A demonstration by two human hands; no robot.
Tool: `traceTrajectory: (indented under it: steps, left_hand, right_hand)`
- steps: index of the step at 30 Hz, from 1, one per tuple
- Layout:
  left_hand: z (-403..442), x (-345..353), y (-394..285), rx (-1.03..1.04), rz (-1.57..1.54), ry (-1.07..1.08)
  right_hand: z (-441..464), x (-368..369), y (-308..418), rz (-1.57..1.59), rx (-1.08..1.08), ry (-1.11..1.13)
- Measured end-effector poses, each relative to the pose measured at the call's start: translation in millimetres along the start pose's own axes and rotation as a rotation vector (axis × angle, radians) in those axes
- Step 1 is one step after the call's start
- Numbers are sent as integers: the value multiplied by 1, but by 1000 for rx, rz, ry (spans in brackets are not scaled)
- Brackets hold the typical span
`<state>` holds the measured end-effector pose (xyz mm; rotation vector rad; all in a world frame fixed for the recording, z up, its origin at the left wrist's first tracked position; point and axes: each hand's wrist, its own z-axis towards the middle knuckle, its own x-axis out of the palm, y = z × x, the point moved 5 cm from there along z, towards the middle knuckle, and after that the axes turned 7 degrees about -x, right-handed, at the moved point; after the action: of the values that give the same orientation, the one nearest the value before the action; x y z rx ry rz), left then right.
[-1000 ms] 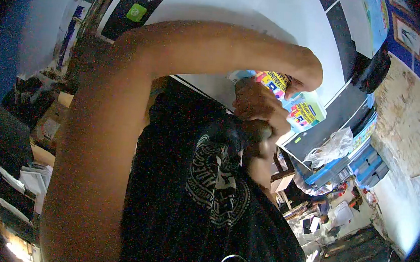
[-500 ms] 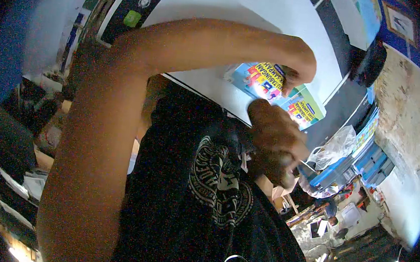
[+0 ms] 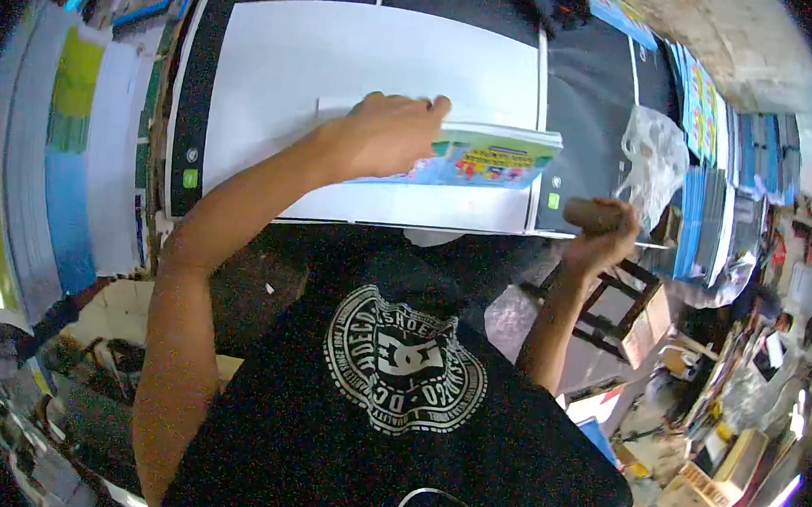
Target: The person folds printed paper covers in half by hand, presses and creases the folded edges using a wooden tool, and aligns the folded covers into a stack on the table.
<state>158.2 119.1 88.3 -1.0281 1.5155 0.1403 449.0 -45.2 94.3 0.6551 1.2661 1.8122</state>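
Note:
My left hand (image 3: 387, 134) grips a stack of booklets (image 3: 491, 160) with blue, green and yellow printed covers. It holds the stack tilted up on its long edge over a large white sheet (image 3: 346, 50) on the worktable. Pale page edges show along the top of the stack. My right hand (image 3: 618, 233) is closed around a short brown cylinder (image 3: 586, 214), perhaps a wooden handle, at the table's front edge. The cylinder points left, apart from the stack, and its far end is hidden in my palm.
A crumpled clear plastic bag (image 3: 654, 159) lies on the table's right side. Piles of printed sheets (image 3: 71, 166) stand on the left, with more blue stacks (image 3: 689, 216) on the right. A wooden stool (image 3: 647, 318) is below the table edge.
My view has levelled out. My right hand has moved away from the booklets to the right, and its brown cylinder now shows. My left hand has tipped the booklets up on edge.

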Motion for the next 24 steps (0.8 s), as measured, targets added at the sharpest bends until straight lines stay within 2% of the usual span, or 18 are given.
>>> traceTrajectory:
  steps: [1,4,5,7,8,9,10,11,14,15,18,19,21,23,24]
  left_hand:
    - [0,-2,-5,-14,122,-107]
    - [-12,-1,-26,58,446,-388]
    - [-10,9,-30,21,443,-221]
    - [-17,27,-31,35,474,-177]
    - [-19,31,-28,45,491,-153]
    - [-19,33,-23,14,383,-34]
    - [-16,36,-19,46,382,-70]
    - [-13,47,-10,76,380,-105]
    - [-6,58,-2,100,364,-171]
    - [-4,58,-3,86,360,-165]
    - [2,64,5,80,393,-155]
    - [2,65,6,76,408,-158]
    - [2,58,2,100,400,-152]
    - [-2,53,-2,108,359,-124]
    - [0,48,-5,109,325,-108]
  right_hand:
    - [4,-1,-12,46,99,-69]
    - [14,13,-18,18,18,-25]
    - [15,16,-23,80,28,-28]
    - [15,23,-31,202,43,-41]
    - [17,25,-40,145,14,-32]
    - [17,25,-54,84,-10,-25]
    - [15,26,-57,21,-31,-15]
    - [7,27,-64,0,113,29]
    - [-4,29,-63,6,95,95]
    - [-1,26,-69,-74,-47,114]
    - [-11,11,-81,-38,-74,100]
    - [-9,6,-62,-240,-241,104]
    - [-18,9,-3,-323,-566,54]
    - [-37,40,43,-309,-719,573]
    - [-45,64,72,-403,-800,766]
